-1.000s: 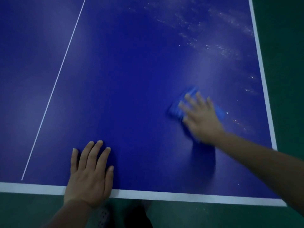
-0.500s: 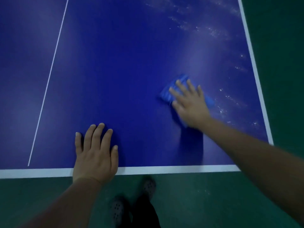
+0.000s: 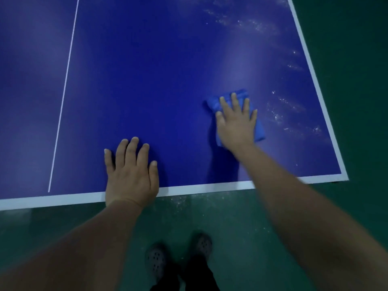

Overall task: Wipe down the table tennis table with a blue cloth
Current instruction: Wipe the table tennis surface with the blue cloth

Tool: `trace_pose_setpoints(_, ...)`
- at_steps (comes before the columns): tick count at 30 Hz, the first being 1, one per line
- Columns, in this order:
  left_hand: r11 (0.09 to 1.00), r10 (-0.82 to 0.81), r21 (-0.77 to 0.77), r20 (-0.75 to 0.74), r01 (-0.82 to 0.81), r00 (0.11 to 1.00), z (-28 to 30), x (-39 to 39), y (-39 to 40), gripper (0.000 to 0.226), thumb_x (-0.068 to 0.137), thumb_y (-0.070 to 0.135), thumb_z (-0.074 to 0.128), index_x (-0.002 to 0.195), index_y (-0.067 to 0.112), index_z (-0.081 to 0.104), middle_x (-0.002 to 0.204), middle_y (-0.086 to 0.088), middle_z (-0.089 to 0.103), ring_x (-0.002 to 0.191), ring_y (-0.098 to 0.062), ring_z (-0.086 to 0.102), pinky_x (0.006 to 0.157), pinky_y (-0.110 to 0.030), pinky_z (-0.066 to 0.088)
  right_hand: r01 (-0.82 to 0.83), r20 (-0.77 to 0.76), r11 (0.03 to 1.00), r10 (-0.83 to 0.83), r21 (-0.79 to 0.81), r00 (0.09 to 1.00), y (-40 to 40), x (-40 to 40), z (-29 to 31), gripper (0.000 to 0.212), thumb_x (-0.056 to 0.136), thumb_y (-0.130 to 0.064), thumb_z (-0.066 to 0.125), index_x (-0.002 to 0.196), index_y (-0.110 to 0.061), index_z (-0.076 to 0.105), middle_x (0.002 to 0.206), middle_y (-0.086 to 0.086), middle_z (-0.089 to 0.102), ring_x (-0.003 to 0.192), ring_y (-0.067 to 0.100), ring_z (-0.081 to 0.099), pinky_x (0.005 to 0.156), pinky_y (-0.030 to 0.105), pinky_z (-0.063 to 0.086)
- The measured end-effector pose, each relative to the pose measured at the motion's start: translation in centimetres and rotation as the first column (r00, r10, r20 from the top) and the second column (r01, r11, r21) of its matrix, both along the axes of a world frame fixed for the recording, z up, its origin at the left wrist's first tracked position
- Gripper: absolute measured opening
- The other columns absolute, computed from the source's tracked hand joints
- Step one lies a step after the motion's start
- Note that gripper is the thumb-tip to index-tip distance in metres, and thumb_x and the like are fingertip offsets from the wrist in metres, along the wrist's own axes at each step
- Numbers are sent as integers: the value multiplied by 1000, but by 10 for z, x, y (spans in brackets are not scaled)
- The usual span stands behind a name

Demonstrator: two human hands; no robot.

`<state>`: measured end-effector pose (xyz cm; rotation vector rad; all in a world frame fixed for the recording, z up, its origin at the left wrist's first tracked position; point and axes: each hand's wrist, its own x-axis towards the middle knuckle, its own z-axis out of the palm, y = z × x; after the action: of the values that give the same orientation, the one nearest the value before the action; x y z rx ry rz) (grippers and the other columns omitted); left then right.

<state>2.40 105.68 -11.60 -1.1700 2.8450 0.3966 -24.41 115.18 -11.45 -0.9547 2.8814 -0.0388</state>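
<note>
Now wiping: right hand (image 3: 237, 122) presses flat, fingers straight, on the crumpled blue cloth (image 3: 259, 131).
Next, I judge, sweep toward 2 o'clock, where white dust specks (image 3: 281, 111) lie on the dark blue worktop (image 3: 147, 80); left hand (image 3: 131, 173) rests flat.

I've got one cam only, head-mounted, wide-angle, looking fwd and steeply down over the near right corner of the table tennis table (image 3: 168, 70). Close in: forearms fill the lower frame, green floor (image 3: 241, 223) and shoes (image 3: 156, 260) directly below.

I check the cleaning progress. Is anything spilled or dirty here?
Yes. White powdery specks streak the table right of the blue cloth, toward the right edge. Similar specks lie on the floor below.
</note>
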Motion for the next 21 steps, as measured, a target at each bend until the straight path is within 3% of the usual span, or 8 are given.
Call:
trace_pose_setpoints(5,1000,3,4,-52,-3,999,-1,-1,-1,63,97,43,19,141,7,47,153,-16,36,145,-33,22,119,-61,7,-438,37,899,438,-5,898,55,107,-13,52,101,-49,27,151,-38,31,164,-4,22,152,33,12,120,57,8)
trace_pose_setpoints(7,1000,5,13,-61,-5,998,0,0,-1,64,97,43,18,140,7,47,152,-16,36,145,-34,21,119,-61,6,-304,48,953,303,12,952,103,88,-8,53,99,-46,31,150,-35,38,162,-1,28,150,34,18,119,59,15)
trace_pose_setpoints(9,1000,5,14,-62,-4,998,1,1,-1,64,97,44,18,141,6,47,152,-17,36,145,-34,22,119,-61,5,-52,23,997,50,63,998,141,51,-1,52,101,-42,31,151,-31,37,164,1,22,151,34,15,119,60,14)
trace_pose_setpoints(12,1000,-2,5,-60,2,998,1,0,0,63,97,43,20,141,6,47,152,-17,36,145,-35,22,119,-61,6,247,51,962,-254,114,966,161,11,6,55,104,-44,26,157,-32,20,167,-3,5,153,28,-1,121,57,2)
trace_pose_setpoints(15,1000,1,-6,-58,-1,998,0,0,1,63,96,43,21,141,7,46,152,-16,36,145,-34,21,119,-62,7,425,51,905,-426,31,903,134,20,2,55,105,-45,29,158,-34,19,167,-2,5,153,29,0,121,58,2)
trace_pose_setpoints(17,1000,0,-17,-62,-2,998,0,-1,2,63,95,44,22,140,7,46,152,-16,36,144,-34,22,118,-62,8,331,5,943,-331,21,943,108,47,-4,55,104,-46,31,157,-34,22,167,-1,8,153,31,4,120,57,2)
trace_pose_setpoints(19,999,-5,-35,-59,3,998,-1,-1,2,63,95,45,23,139,6,46,151,-17,36,144,-36,23,117,-63,9,52,21,998,-53,37,998,93,76,-7,56,101,-51,24,155,-37,24,166,-4,10,153,29,3,119,53,-2)
trace_pose_setpoints(21,999,-14,-48,-57,12,998,-1,-1,2,64,95,46,24,139,4,45,151,-19,36,143,-37,24,116,-64,11,-176,87,983,172,41,981,101,78,-6,58,99,-55,15,155,-40,23,166,-8,9,153,24,-1,121,51,-3)
